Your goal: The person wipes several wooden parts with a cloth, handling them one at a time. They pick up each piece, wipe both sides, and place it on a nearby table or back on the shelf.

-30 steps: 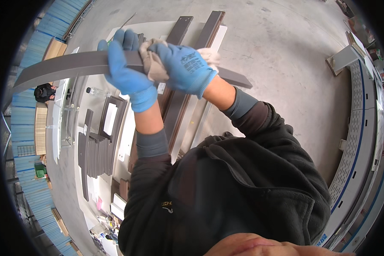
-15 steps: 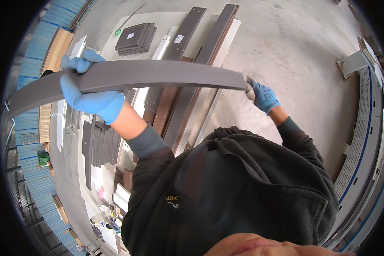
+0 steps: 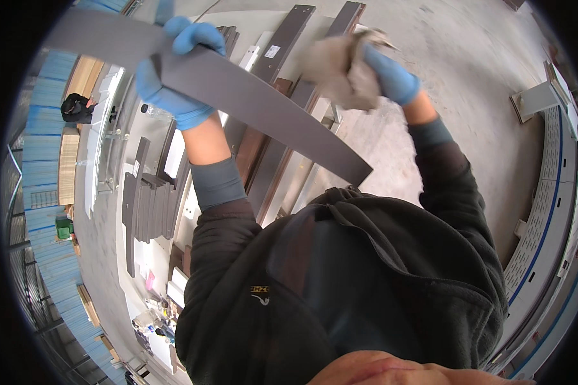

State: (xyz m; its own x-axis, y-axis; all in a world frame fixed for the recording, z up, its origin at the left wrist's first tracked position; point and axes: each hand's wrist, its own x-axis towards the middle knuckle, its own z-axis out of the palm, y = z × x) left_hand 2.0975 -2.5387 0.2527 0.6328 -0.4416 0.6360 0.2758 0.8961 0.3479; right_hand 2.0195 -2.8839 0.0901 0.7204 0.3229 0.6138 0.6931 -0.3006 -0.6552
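Observation:
A long dark grey board (image 3: 257, 102) slants across the front of me, its near end low by my chest and its far end up at the left. My left hand (image 3: 173, 102), in a blue glove, grips it with fingers over the upper edge and thumb side below. To the right of the board, my gloved right hand (image 3: 397, 78) is closed on a crumpled beige rag (image 3: 347, 70). The rag is blurred by motion and looks apart from the board's face.
Beneath the board, long dark panels (image 3: 289, 38) lie on a pale worktop (image 3: 257, 21). More dark boards (image 3: 153, 205) are stacked at its left. A clear bottle (image 3: 154, 110) stands nearby. Another person (image 3: 77, 108) is at the far left. A perforated grey unit (image 3: 539, 212) lines the right.
The board has tilted: its right end dropped toward my chest and its left end rose. My right hand, with the rag, has moved up from the board's end.

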